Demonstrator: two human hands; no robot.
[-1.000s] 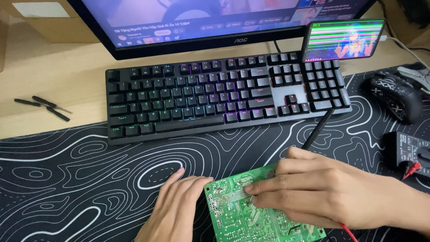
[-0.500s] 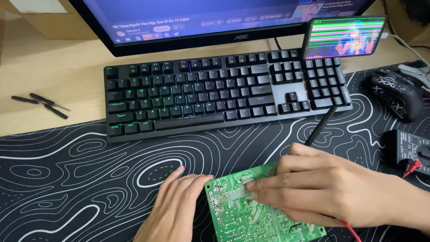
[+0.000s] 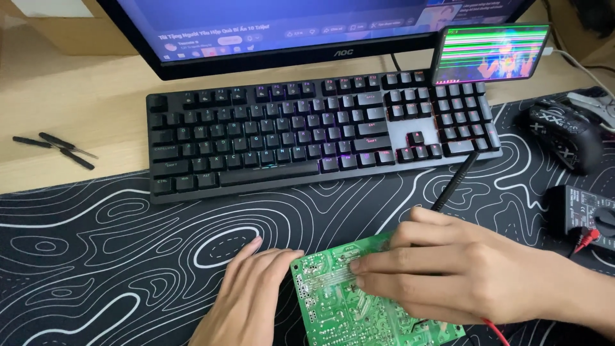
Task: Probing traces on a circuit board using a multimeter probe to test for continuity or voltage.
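Green circuit board (image 3: 346, 307) under both hands' fingers (image 3: 384, 264).

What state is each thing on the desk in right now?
Green circuit board: flat on the mat, solder side up.
Left hand: flat, touching the board's left edge.
Right hand: on the board, holding a black probe.
Monitor: on.
Keyboard: backlit.
Phone: propped up, screen lit with streaky lines.
Multimeter: red lead plugged in.
Mouse: untouched.
Screwdrivers: lying loose.
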